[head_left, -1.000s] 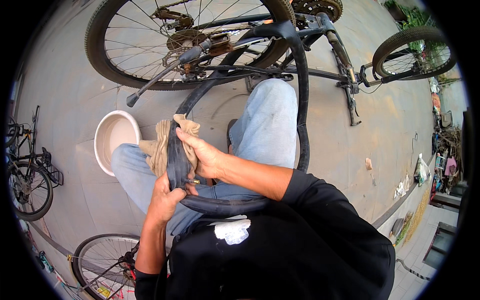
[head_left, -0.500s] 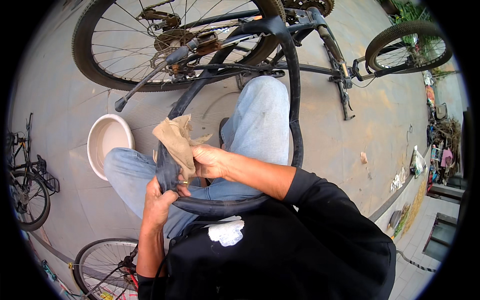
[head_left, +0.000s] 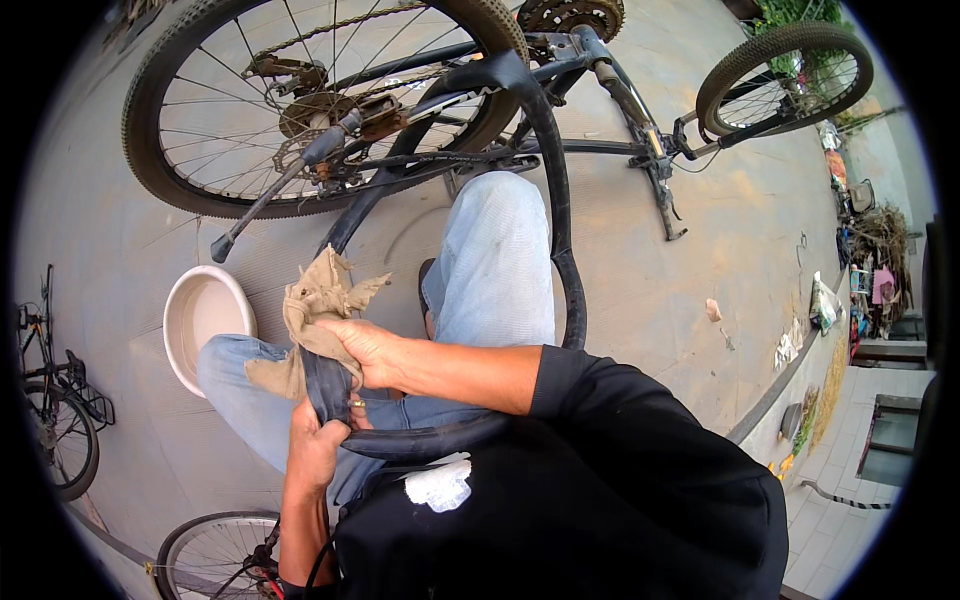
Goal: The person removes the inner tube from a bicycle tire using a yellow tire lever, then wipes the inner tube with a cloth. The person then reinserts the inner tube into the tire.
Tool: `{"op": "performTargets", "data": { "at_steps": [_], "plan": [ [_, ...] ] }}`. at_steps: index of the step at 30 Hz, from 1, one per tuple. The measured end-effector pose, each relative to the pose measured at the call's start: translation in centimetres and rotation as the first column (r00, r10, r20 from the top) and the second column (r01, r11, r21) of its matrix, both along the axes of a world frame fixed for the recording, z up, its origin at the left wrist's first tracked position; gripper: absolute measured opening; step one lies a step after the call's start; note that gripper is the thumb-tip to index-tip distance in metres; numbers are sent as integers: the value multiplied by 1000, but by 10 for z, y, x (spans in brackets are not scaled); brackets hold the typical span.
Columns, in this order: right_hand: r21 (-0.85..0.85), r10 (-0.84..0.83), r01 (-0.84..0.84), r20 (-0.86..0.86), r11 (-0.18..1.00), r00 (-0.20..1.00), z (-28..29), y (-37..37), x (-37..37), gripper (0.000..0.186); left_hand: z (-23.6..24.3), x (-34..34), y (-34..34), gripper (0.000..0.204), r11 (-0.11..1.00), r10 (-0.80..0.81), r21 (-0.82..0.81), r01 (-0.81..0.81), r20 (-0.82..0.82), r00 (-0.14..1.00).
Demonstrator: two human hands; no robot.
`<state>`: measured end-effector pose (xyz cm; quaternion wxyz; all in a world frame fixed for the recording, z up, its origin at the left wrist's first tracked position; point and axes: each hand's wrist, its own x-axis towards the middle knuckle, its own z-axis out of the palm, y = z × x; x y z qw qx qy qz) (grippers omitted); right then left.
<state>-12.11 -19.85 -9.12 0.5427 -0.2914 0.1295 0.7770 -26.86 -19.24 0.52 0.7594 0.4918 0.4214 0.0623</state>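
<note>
A black inner tube (head_left: 566,250) makes a large loop from my lap up over the frame of the dark bicycle (head_left: 600,147). My left hand (head_left: 312,447) is closed around the tube above my left thigh, thumb on top. Beside those fingers the small brass-coloured valve (head_left: 358,404) sticks out. A ragged tan cloth (head_left: 318,300) is wrapped over the tube just above, and my right hand (head_left: 362,350) grips it, pressing cloth against the rubber. The cloth and hand hide that stretch of the tube.
The bicycle's rear wheel (head_left: 190,165) stands ahead, its front wheel (head_left: 790,80) far right. A white basin (head_left: 178,335) sits left of my knee. Other bicycles stand at left (head_left: 60,420) and lower left (head_left: 205,560). Litter (head_left: 790,345) lies at right.
My right hand has moved left onto the tube, and the cloth that hung loosely beside it now wraps over it. My left hand keeps its hold. The view has shifted slightly.
</note>
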Motion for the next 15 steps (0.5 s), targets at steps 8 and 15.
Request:
{"op": "performTargets", "data": {
  "at_steps": [8, 15],
  "plan": [
    [-108, -186, 190, 52, 976, 981, -33, 30, 17, 23, 16, -8, -1, 55, 993, -118, 4, 119, -81, 990],
    [-115, -370, 378, 87, 918, 925, -93, 66, 71, 22, 27, -13, -2, 55, 976, -219, 5, 220, -83, 972]
  ]
}}
